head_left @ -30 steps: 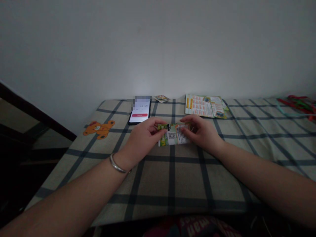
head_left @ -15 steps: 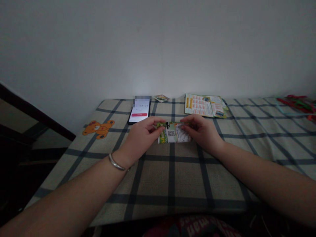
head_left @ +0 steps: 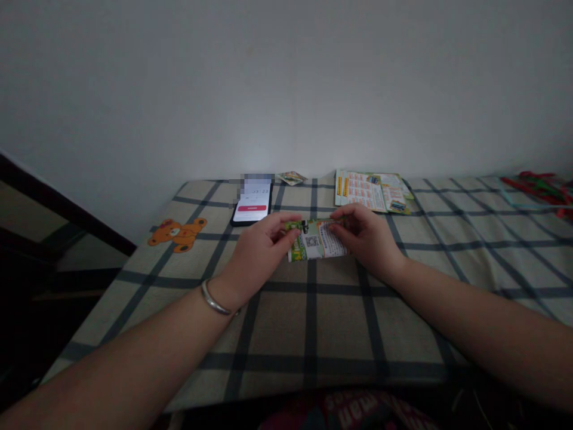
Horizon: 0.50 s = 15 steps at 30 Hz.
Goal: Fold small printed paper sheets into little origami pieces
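A small printed packet [head_left: 313, 242], green and white with a square QR code, is held just above the checked tablecloth [head_left: 340, 334]. My left hand [head_left: 264, 242] pinches its upper left corner between thumb and fingers; a silver bangle circles that wrist. At the packet's upper right, my right hand [head_left: 369, 236] has thumb and fingers closed on the edge. The fingertips behind the packet are hidden. Whatever the packet contains, if anything, cannot be seen.
Left of centre lies a phone [head_left: 253, 203] with a lit timer screen. Near the wall are a small folded packet-like piece [head_left: 292, 177] and printed sheets [head_left: 371, 191]. An orange teddy bear cutout [head_left: 178, 234] lies left; red and green strands [head_left: 537, 185] lie far right.
The packet looks flatter and slightly tilted now, its printed face more spread out. My right hand has risen a little, and both hands keep their hold.
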Available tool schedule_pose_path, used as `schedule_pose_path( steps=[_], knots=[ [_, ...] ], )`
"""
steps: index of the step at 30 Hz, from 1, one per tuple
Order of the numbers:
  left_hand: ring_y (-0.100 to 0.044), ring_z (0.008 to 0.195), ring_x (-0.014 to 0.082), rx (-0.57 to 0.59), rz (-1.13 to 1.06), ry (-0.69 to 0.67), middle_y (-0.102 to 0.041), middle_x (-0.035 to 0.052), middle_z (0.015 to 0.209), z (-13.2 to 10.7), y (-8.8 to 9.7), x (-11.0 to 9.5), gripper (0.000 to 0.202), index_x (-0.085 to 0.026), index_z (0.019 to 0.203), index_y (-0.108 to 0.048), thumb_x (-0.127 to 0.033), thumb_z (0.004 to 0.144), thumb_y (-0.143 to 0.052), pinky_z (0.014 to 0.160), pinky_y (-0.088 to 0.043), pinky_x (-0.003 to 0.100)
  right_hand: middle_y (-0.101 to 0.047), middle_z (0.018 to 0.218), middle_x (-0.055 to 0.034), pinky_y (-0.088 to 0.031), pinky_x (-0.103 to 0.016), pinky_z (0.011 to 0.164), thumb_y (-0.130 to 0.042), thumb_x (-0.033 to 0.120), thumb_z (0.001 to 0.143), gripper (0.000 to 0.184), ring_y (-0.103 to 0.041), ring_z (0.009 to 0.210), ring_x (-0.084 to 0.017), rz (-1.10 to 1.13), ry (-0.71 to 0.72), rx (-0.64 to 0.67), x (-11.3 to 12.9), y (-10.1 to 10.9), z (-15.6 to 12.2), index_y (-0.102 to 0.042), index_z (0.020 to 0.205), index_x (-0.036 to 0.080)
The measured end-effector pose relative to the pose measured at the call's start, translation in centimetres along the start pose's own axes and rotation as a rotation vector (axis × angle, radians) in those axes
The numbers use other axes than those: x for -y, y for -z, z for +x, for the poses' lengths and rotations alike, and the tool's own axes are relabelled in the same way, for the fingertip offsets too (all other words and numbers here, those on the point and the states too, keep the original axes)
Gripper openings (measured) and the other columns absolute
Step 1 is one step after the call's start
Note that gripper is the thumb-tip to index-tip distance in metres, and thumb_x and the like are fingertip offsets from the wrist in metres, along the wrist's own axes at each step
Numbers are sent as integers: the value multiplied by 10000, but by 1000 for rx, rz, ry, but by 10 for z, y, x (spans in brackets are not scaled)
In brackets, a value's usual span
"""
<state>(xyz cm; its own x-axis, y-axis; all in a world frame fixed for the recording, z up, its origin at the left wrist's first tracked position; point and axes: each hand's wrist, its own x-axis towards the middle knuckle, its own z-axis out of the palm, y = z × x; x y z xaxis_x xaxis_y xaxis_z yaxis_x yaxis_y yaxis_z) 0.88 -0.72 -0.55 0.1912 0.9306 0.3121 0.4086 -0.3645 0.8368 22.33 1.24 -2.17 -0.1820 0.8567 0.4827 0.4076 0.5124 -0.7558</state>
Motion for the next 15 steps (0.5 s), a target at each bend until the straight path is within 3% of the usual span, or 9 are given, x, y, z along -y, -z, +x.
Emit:
schedule_pose_path(
  steps=[10,15],
  knots=[
    [-683,709,137,19,-81,36,-721,9,858,2,1,0,199,-200,1040,-660,-252,853,-616,599,-571,239,-478,611,48,-335,-250,461,-653,320,824,128,-422,516,-99,-60,-32,-47,0,2,0,-598,887,223],
    [-675,779,146,-24,-48,-13,-712,29,912,3,1,2,202,-190,1045,-661,-253,866,-591,673,-565,258,-468,597,53,-331,-248,447,-664,350,810,174,-421,507,-98,-26,-41,-44,0,1,0,-583,893,220]
  ],
)
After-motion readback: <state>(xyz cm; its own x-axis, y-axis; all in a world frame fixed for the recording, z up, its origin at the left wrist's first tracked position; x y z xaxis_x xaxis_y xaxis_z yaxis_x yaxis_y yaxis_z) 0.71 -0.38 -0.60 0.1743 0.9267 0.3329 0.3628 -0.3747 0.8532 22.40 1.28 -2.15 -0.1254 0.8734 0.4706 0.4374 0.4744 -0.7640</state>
